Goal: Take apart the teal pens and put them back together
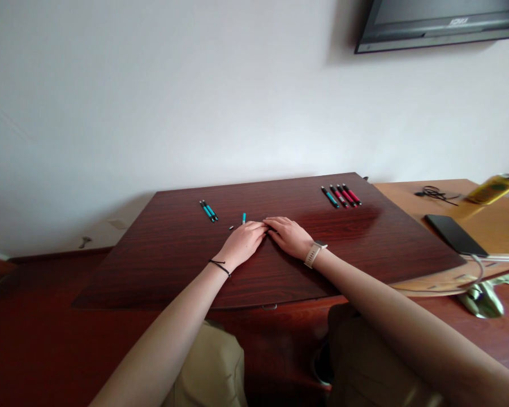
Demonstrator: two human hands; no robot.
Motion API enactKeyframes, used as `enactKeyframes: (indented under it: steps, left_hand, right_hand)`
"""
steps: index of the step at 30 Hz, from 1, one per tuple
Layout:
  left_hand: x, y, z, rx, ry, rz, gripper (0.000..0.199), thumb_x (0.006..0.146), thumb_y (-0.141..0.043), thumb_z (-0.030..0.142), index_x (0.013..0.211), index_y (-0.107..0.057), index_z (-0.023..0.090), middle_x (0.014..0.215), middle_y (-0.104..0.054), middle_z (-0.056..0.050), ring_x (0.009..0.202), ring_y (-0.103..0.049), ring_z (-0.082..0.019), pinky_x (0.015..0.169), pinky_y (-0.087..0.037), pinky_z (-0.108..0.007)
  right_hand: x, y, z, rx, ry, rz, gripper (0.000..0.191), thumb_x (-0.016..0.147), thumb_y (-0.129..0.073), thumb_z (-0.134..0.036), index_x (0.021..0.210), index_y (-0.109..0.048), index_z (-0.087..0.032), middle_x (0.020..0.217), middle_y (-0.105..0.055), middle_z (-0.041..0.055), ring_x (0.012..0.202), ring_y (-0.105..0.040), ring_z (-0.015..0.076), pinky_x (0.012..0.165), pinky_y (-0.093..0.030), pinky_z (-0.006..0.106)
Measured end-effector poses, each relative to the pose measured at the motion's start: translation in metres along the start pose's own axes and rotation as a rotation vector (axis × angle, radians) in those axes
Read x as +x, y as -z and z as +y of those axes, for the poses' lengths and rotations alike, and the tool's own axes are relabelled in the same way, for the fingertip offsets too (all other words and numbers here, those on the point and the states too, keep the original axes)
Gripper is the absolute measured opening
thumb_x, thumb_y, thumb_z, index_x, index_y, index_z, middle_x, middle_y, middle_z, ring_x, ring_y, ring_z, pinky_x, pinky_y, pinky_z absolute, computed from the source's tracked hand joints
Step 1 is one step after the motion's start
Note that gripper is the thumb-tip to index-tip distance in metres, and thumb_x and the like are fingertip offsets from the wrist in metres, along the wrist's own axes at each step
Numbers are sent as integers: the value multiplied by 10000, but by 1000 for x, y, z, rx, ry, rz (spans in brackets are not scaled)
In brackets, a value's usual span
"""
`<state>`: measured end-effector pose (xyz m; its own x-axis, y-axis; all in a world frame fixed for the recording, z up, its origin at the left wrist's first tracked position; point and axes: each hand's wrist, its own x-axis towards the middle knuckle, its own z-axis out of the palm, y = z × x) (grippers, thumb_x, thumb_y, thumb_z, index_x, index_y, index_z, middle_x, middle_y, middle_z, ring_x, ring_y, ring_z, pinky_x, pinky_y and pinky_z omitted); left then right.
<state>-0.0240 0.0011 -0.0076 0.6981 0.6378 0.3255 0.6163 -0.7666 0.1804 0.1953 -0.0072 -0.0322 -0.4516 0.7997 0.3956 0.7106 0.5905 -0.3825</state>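
Head cam, going left to right: on the far left there's a small metal thing (pixel 84 242) low down by the wall (pixel 195 85), too small to make out. Then comes the dark reddish-brown wood table (pixel 165 254). Two teal pens (pixel 208 211) lie side by side toward its left end, both at a slant. A bit right of those is a tiny greyish piece (pixel 231 228), and then a short teal tube (pixel 244 217) poking out just past the left hand (pixel 248 237); can't tell if they're touching. That hand has a thin black bracelet (pixel 220 267) at the wrist. Its fingers are bent and meet the fingertips of the right hand (pixel 289 234) around mid-table. Something dark sits between the fingertips, but honestly can't tell what it is or how firmly either hand has it. Right wrist has a pale-strapped watch (pixel 312 254). Further right, near the back edge, one teal pen (pixel 330 196) and three red pens (pixel 345 195) lie in a slanted row, well apart from the hands. Past that, a lighter wood surface (pixel 411 198) holds a black cable (pixel 436 194), a flat black device (pixel 455 234) and a yellow can (pixel 493 189).
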Motion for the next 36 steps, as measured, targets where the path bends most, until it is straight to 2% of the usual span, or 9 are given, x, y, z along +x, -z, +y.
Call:
enactKeyframes:
  steps: [5,12,17,23,27,32,36]
  left_hand:
    - [0,5,2,-8,61,25,300,1072,-489,150,1189,-760,200,1261,-769,-79,1185,-714,-238,1104,-567,-406]
    - [1,7,3,20,86,-8,273,1032,-523,95,1056,-776,196,1128,-774,-84,1131,-729,-259,1056,-592,-423]
    - [1,7,2,-13,95,6,286,1007,-538,74,1043,-786,211,1130,-768,-67,1097,-738,-233,1064,-585,-379]
    - [-2,8,0,-22,121,1,415,922,-504,-19,1087,-800,222,1179,-764,-52,1143,-725,-222,1094,-566,-347]
    - [-2,13,-2,-18,146,-12,377,961,-502,18,1056,-806,220,1138,-769,-57,1103,-731,-225,1046,-577,-342]
    - [-2,19,-8,-57,123,-24,262,1013,-563,127,1001,-802,232,1094,-771,-47,1059,-734,-218,995,-576,-331]
    - [-2,17,-13,-81,115,-7,221,1012,-592,146,971,-789,238,1067,-765,-40,1027,-735,-212,959,-575,-320]
  right_hand:
    - [0,4,-1,-23,-45,21,316,1094,-505,-225,1298,-745,-220,1382,-729,103,1293,-651,260,1144,-507,425]
    - [-2,11,-3,-66,-149,29,262,1073,-552,-199,1155,-794,-261,1220,-750,81,1139,-659,245,998,-545,357]
    - [-1,13,0,-47,-208,35,205,1056,-601,-224,1037,-802,-262,1134,-743,68,1091,-655,238,949,-533,335]
    - [0,12,2,-47,-243,55,159,1037,-632,-252,992,-785,-251,1089,-731,71,1061,-647,236,956,-511,331]
    - [0,14,1,-16,-252,41,134,1018,-651,-230,984,-781,-235,1071,-726,70,1027,-657,222,935,-502,316]
    - [1,19,0,10,-279,18,92,989,-686,-202,964,-772,-220,1012,-718,56,925,-669,200,839,-493,295]
    - [2,19,0,-8,-269,21,90,1002,-676,-198,958,-753,-212,1010,-709,65,934,-659,214,855,-493,310]
